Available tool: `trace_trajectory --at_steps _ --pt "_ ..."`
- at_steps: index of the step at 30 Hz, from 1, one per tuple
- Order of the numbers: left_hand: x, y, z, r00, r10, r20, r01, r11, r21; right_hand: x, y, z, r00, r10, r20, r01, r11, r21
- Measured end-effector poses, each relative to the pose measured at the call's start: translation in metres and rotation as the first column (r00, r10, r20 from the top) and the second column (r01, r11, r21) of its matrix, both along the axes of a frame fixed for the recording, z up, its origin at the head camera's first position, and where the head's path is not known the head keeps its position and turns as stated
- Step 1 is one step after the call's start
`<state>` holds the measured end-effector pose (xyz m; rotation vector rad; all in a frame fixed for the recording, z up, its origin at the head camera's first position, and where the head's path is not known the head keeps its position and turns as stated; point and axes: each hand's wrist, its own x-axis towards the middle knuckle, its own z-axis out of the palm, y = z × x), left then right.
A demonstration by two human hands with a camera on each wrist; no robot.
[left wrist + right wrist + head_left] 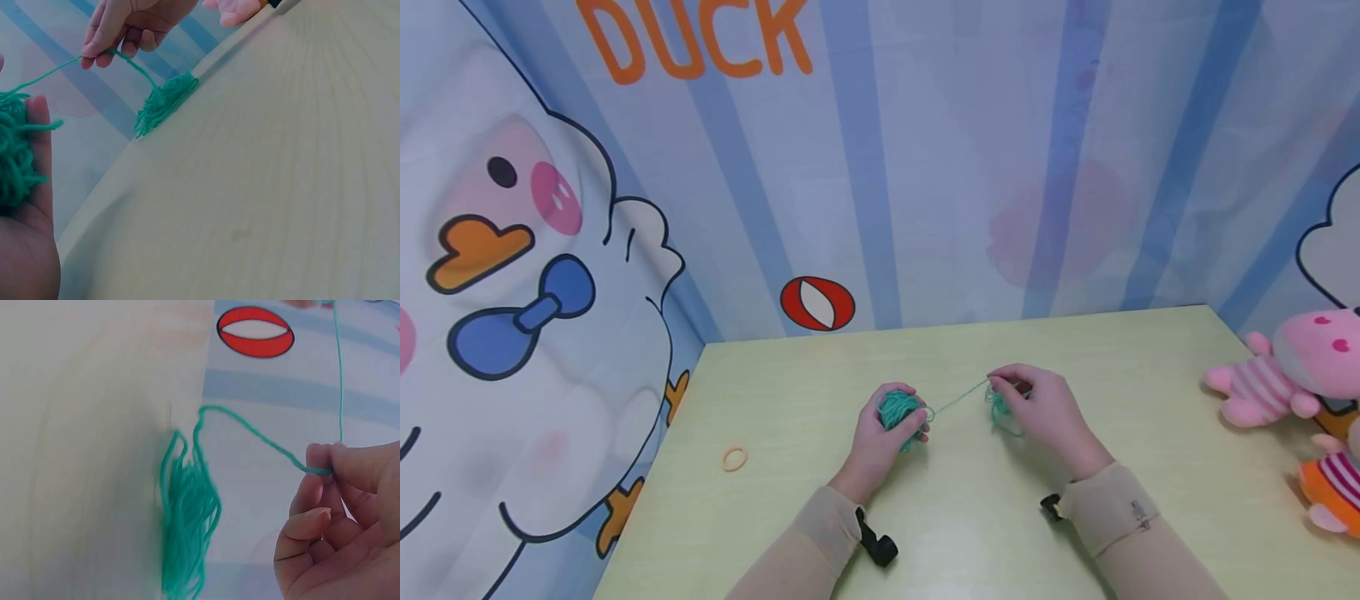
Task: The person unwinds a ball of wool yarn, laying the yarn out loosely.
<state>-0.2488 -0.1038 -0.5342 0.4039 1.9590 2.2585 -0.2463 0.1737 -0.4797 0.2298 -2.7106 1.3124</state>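
Observation:
My left hand (880,433) grips a wound ball of green yarn (897,408), its thumb across the front. From the ball a thin strand (958,397) runs rightward, fairly straight, to my right hand (1047,408). There the strand is pinched between thumb and forefinger, as the right wrist view shows, while the other fingers curl loosely. Past the pinch the strand droops to a loose bundle of green yarn (190,519) lying on the table, partly behind the right hand in the head view. In the left wrist view that bundle (165,103) sits beyond the ball (14,150).
An orange ring (734,459) lies on the pale table (790,517) left of my left hand. Pink plush toys (1262,387) sit at the right edge. A printed curtain (940,167) hangs behind the table. Black wrist cameras (880,546) are strapped to both sleeves.

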Motion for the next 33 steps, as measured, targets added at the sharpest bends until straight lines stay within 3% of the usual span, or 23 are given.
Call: trace_trajectory --at_steps 8,25,33 --pt "0.0 -0.001 -0.001 1.0 -0.001 -0.023 0.001 1.0 -0.001 -0.01 0.03 -0.013 0.995 -0.095 0.02 0.095 0.995 0.012" --pt "0.002 0.0 0.001 1.0 -0.009 -0.019 0.009 1.0 -0.005 -0.019 0.069 -0.034 0.984 -0.176 -0.005 0.176 0.979 0.098" --pt "0.002 0.0 0.001 1.0 0.006 -0.025 -0.007 1.0 -0.009 -0.018 0.078 -0.037 0.978 -0.191 0.08 0.183 0.978 0.097"
